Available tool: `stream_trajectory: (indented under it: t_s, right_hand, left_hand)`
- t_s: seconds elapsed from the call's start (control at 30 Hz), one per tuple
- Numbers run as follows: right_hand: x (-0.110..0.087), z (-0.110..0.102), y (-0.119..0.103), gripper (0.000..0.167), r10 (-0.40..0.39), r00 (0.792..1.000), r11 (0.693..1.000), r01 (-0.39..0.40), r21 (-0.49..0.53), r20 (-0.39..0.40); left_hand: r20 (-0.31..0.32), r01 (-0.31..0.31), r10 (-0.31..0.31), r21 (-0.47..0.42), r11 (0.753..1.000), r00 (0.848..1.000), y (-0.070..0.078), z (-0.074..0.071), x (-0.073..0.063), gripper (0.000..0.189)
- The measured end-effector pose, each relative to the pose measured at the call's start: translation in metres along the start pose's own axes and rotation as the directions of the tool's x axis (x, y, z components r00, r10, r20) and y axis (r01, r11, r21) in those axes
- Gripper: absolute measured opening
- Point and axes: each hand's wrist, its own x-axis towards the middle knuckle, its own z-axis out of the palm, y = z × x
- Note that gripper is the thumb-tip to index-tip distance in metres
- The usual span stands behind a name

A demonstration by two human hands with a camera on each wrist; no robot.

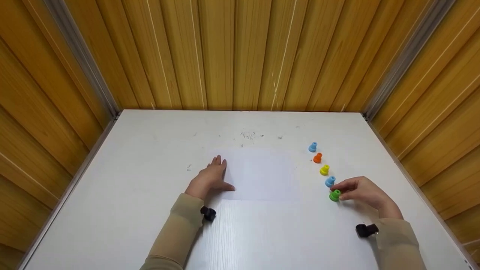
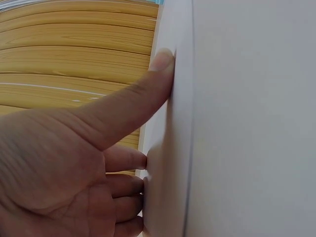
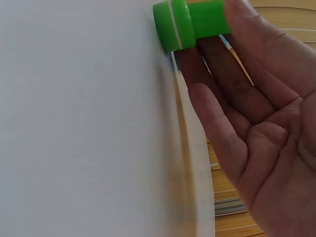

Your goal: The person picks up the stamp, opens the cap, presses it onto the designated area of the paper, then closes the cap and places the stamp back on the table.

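Observation:
A white sheet of paper [image 1: 262, 174] lies flat in the middle of the table. Its left side is under my left hand [image 1: 210, 176], whose thumb and fingers are spread and rest on it. In the left wrist view the thumb [image 2: 133, 101] reaches across the sheet near its edge. With thumb and fingertips my right hand [image 1: 365, 193] pinches a small green stamp [image 1: 335, 195] by its narrow handle. The right wrist view shows the stamp's wide base [image 3: 175, 24], ringed by a thin white line. Just behind it stands a light blue stamp [image 1: 330, 181], close to the fingertips.
Beyond these, a yellow stamp [image 1: 324, 170], an orange stamp [image 1: 317, 158] and another light blue stamp [image 1: 312, 147] stand in a slanting row right of the paper. Dark marks [image 1: 247, 135] dot the white table [image 1: 150, 150]. Wood-patterned walls [image 1: 232, 56] enclose it at the back and sides.

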Motion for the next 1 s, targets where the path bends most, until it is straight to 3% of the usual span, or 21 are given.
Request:
stream_trajectory:
  t_s: [0.5, 1.0]
  right_hand:
    - [0.0, 0.002, 0.002, 0.033, 0.054, 0.996, 0.996, -0.058, -0.065, -0.071]
    - [0.0, 0.002, -0.011, 0.038, 0.003, 0.995, 0.999, -0.007, -0.038, -0.104]
  left_hand:
    - [-0.013, 0.023, -0.024, -0.025, 0.999, 1.0, 0.002, 0.0, 0.0, 0.111]
    - [-0.002, -0.015, 0.015, 0.014, 1.0, 1.0, -0.001, -0.001, 0.0, 0.112]
